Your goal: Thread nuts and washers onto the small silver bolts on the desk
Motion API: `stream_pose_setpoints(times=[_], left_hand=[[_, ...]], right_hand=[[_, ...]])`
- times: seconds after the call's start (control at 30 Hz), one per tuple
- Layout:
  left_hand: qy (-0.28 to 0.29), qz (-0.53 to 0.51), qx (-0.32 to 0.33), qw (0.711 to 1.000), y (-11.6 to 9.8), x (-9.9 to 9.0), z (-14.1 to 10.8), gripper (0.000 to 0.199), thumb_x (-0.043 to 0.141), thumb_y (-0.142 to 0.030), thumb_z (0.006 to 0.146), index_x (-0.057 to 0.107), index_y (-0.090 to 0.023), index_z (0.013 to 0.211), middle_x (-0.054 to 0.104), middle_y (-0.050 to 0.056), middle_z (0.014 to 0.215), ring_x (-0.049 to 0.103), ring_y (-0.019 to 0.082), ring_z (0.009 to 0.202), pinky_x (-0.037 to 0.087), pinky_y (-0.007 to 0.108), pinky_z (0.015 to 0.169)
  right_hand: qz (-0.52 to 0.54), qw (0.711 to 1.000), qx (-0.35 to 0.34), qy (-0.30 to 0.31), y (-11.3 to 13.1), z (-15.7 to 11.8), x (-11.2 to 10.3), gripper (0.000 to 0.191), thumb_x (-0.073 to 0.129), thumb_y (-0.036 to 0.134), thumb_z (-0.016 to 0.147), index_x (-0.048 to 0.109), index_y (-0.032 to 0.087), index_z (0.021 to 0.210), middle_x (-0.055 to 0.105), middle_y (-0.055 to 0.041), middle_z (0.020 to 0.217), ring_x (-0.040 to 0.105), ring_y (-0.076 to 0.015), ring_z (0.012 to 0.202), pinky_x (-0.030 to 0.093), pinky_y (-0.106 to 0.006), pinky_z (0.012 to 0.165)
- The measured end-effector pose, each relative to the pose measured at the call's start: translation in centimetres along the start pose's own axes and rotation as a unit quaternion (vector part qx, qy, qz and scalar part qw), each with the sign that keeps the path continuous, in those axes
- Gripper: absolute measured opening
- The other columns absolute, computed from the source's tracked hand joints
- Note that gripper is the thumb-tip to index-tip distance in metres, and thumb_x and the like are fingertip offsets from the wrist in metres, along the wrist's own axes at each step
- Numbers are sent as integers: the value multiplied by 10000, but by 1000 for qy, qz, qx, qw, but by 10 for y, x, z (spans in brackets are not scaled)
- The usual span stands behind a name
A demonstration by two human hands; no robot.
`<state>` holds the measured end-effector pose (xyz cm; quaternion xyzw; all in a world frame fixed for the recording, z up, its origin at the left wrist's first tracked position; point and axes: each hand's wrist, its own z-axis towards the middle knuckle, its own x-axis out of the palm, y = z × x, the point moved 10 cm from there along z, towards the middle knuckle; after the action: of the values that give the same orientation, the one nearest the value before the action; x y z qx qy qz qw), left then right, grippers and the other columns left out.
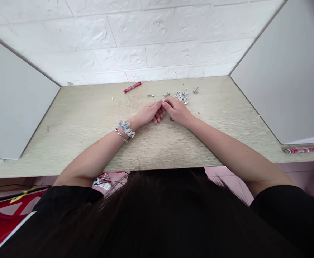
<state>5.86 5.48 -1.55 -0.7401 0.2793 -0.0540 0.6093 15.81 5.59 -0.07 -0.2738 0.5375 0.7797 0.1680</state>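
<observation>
My left hand (153,111) and my right hand (175,108) meet over the middle of the table, thumbs and fingertips pinched together. Whatever sits between the fingertips is hidden or too small to name. Just beyond the hands, a silver bolt (151,95) lies on its side, and another bolt (167,94) lies close to my right fingers. Several bolts and washers (185,97) form a loose cluster behind my right hand. One bolt with a washer (196,90) stands apart on the right. Under my right hand shows a small dark shape that I cannot make out.
On the pale wooden table (157,147), a red tube (132,87) lies near the white brick wall (127,57). Grey panels stand at the left (14,96) and right (283,79). A red tube in clear wrapping (304,149) lies by the right front edge.
</observation>
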Motion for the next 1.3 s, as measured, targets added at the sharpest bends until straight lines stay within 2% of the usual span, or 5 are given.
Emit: stream_pose_setpoints(times=[0.1, 0.23, 0.67, 0.83, 1.3], left_hand=[[1, 1, 3, 1000, 1, 0, 1, 509, 303, -385, 1149, 527, -147, 759, 579, -7, 633, 540, 42, 460, 417, 147, 459], [4, 12, 3, 1000, 0, 0, 1, 508, 298, -364, 1151, 529, -145, 756, 577, -6, 632, 537, 41, 461, 419, 147, 464], [10, 28, 11, 1000, -1, 1, 0, 472, 326, -354, 1148, 522, -152, 770, 557, -18, 637, 536, 44, 468, 423, 153, 461], [12, 35, 7, 999, -1, 2, 1, 468, 332, -357, 1147, 521, -153, 770, 562, -16, 632, 537, 46, 473, 423, 154, 467], [13, 50, 19, 998, -3, 3, 0, 449, 332, -328, 1149, 519, -150, 781, 551, -22, 668, 537, 43, 482, 432, 162, 463]], right_hand=[[-17, 1000, -3, 5, 1, 1, 2, 398, 390, 519, 1032, 468, 228, 773, 642, -41, 778, 566, -186, 769, 439, -343, 758], [-38, 999, 7, 6, 2, 3, 1, 341, 443, 403, 1018, 464, 220, 731, 647, -44, 784, 565, -188, 783, 412, -336, 759], [-33, 999, 19, 25, 2, 1, 2, 233, 529, 411, 951, 491, 231, 808, 661, -54, 781, 603, -214, 791, 426, -353, 759], [-36, 999, 29, 23, 3, 1, 1, 188, 560, 366, 928, 492, 229, 820, 668, -59, 791, 616, -225, 802, 448, -367, 782], [-20, 999, 42, 25, 4, -1, 1, 131, 588, 289, 897, 507, 214, 826, 678, -35, 795, 576, -170, 682, 436, -326, 727]])
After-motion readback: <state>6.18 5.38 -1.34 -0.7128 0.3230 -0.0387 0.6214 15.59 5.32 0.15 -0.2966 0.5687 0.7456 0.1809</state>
